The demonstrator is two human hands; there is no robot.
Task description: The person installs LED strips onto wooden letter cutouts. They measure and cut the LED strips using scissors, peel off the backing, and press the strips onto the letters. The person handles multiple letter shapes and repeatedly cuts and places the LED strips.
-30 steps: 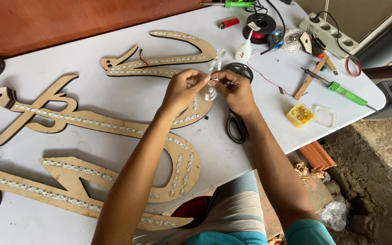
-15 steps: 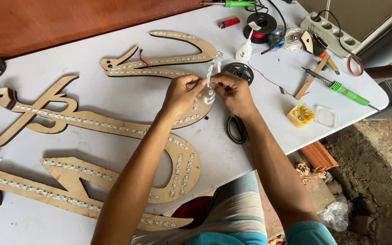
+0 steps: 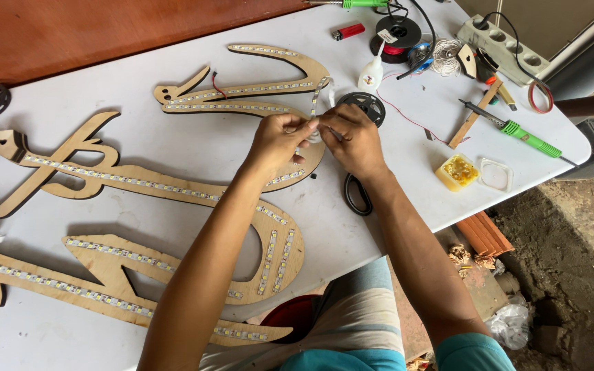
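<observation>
Thin white LED strip (image 3: 313, 128) sits pinched between our left hand (image 3: 278, 139) and right hand (image 3: 353, 137) over the tan wooden cut-out shape (image 3: 173, 184) on the white tabletop (image 3: 173, 148): most channels already lined, this curve unfinished.

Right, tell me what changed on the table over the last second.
Very little. The left hand and right hand stay together over the wooden cutout, their fingers pinching a small piece of LED strip; the fingers only shifted slightly. The scissors, green iron, glue bottle and lighter lie where they were.
</observation>
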